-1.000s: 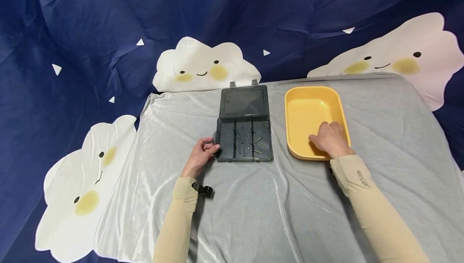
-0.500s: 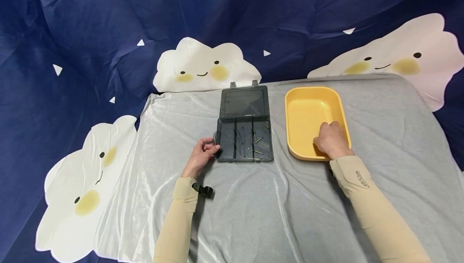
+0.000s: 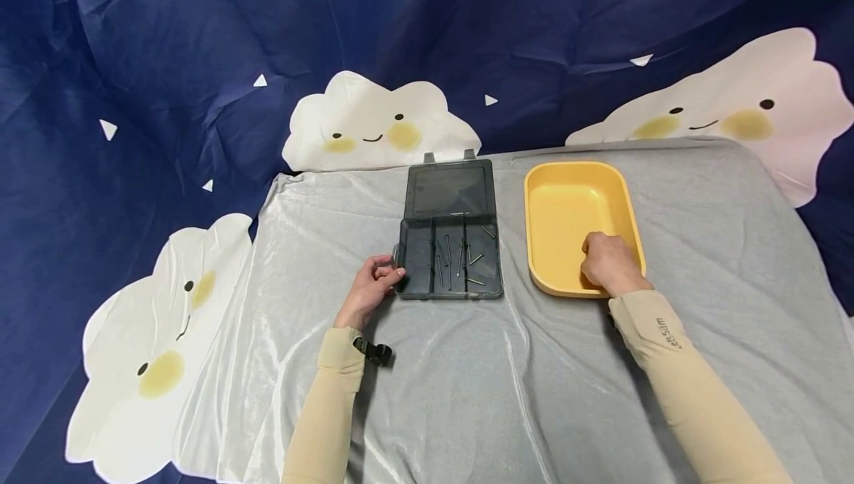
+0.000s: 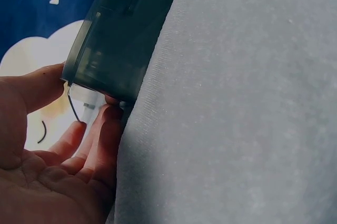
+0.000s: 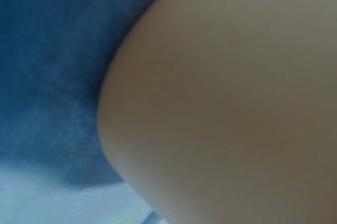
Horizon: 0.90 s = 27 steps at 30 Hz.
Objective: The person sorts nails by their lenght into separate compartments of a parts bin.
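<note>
A dark translucent compartment box (image 3: 450, 258) lies on the cloth with its lid (image 3: 450, 189) folded back. Long thin dark screws or nails (image 3: 449, 262) lie in its middle compartment, and short brass-coloured ones (image 3: 476, 281) in the right one. My left hand (image 3: 369, 287) grips the box's front left corner, thumb on the rim; in the left wrist view its fingers curl beside and below that corner. My right hand (image 3: 610, 263) reaches down into the yellow tray (image 3: 563, 228) near its front right corner. Its fingertips, and anything between them, are hidden.
Grey velvety cloth (image 3: 454, 388) covers the table, with folds in front. A dark blue curtain with clouds (image 3: 380, 124) hangs behind and at the left. The tray stands to the right of the box. A blurred tan surface (image 5: 221, 103) fills most of the right wrist view.
My right hand has drawn slightly towards me inside the tray, and its thumb has tucked in out of sight. My left hand and the box stay put.
</note>
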Each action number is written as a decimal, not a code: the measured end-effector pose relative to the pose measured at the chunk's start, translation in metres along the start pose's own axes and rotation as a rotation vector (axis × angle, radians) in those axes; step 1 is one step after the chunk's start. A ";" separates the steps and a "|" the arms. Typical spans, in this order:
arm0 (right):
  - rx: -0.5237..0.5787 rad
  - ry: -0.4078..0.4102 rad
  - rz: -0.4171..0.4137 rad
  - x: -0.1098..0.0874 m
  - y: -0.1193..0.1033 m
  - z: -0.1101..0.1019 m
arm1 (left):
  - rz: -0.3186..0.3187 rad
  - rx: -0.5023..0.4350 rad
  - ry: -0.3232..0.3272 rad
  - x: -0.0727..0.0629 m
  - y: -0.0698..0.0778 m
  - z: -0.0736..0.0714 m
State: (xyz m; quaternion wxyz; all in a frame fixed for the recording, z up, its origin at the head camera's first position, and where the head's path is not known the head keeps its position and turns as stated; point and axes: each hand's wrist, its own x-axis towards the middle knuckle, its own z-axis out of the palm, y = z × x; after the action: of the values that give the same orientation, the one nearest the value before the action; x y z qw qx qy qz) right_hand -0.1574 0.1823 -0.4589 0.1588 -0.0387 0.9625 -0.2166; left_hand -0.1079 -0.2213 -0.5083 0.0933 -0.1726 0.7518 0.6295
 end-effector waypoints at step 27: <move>-0.014 -0.061 0.000 -0.003 0.000 0.003 | 0.004 -0.013 -0.004 -0.001 0.001 0.000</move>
State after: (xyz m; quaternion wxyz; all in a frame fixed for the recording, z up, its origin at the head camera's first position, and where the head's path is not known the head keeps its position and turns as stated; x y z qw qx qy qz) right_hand -0.1540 0.1818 -0.4605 0.1877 -0.0464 0.9587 -0.2087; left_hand -0.1074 -0.2206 -0.5066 0.0927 -0.1704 0.7478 0.6350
